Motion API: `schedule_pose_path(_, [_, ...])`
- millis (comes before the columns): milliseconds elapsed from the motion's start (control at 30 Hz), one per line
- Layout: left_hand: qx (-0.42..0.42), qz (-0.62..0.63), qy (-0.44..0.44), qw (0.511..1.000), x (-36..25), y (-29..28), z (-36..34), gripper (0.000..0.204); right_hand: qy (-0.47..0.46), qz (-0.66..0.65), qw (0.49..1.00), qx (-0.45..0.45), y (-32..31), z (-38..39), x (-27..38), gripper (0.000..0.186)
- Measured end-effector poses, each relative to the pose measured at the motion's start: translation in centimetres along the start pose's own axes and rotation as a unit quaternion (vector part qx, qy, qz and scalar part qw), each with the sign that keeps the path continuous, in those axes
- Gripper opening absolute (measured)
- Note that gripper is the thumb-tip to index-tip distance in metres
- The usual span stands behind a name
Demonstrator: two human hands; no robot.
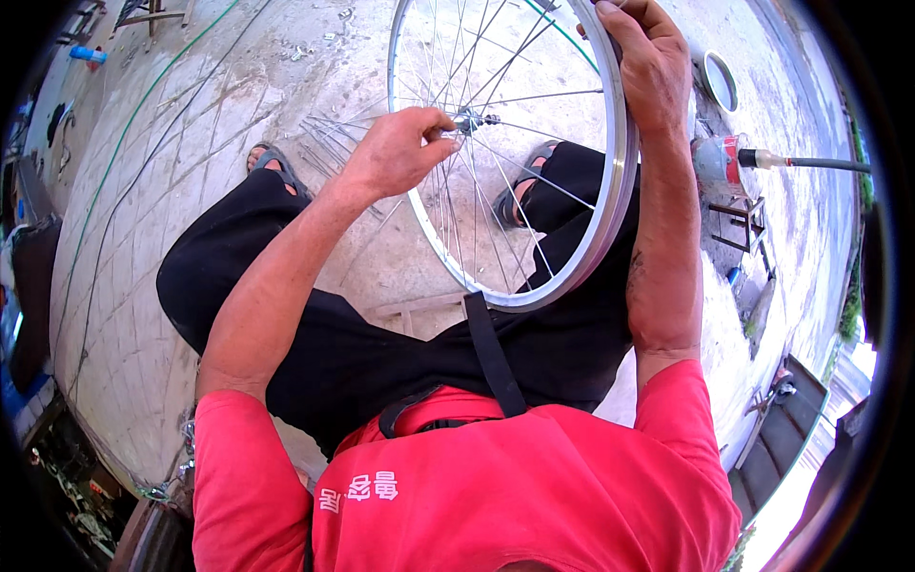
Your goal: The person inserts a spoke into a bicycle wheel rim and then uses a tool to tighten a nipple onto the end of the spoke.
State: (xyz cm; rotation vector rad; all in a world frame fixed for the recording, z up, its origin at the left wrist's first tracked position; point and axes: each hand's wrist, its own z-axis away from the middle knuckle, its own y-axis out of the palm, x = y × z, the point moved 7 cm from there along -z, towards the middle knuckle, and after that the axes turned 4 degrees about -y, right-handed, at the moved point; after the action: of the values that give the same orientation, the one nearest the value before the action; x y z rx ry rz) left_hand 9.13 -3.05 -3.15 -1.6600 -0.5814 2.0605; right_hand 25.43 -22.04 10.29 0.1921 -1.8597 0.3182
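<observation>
A silver bicycle wheel [588,229] stands between my knees, its spokes radiating from a metal hub [474,122]. My right hand [648,62] grips the rim at the upper right, with fingers wrapped over it. My left hand [405,143] is closed in a pinch just left of the hub, among the spokes; what lies between its fingertips is too small to make out. Several thin loose spokes [334,138] lie on the concrete floor [162,114] to the left of the wheel, partly hidden behind my left hand and arm.
At the right are a round basin [720,81], a red-and-white bucket [715,164] beside a thick hose [824,164], a small metal stool [734,224] and a tray [791,429]. A green hose [152,95] crosses the left floor; a blue cylinder [88,54] lies upper left.
</observation>
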Motion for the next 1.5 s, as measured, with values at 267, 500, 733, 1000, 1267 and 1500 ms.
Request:
schedule_pose_path(267, [0.072, 0.093, -0.145, 0.982, 5.1, 4.7, 1.3, 0.034, 0.031, -0.026, 0.999, -0.017, -1.1, -0.5, -0.8, 0.012])
schedule_pose_path(500, [0.094, 0.101, -0.208, 0.968, 7.4, 9.3, 2.8, 0.049, 0.029, -0.037, 0.999, -0.017, -1.2, -1.0, -1.2, 0.01])
schedule_pose_path(733, [0.111, 0.083, -0.212, 0.967, 8.8, 11.2, 2.6, 0.042, 0.009, -0.016, 1.0, -0.006, -1.5, -1.4, -1.4, 0.012])
schedule_pose_path(1000, [0.118, 0.078, -0.212, 0.967, 10.1, 11.9, 1.9, 0.032, 0.02, -0.023, 1.0, -0.005, -1.6, -1.3, -1.3, 0.013])
schedule_pose_path(1267, [0.145, 0.142, -0.257, 0.945, 10.8, 12.9, 2.1, 0.022, 0.027, -0.017, 0.999, -0.014, -1.5, -1.2, -1.2, 0.014])
schedule_pose_path(1500, [0.145, 0.2, -0.265, 0.932, 10.7, 13.0, 2.3, 0.021, 0.028, -0.01, 0.999, -0.015, -1.9, -1.4, -1.5, 0.014])
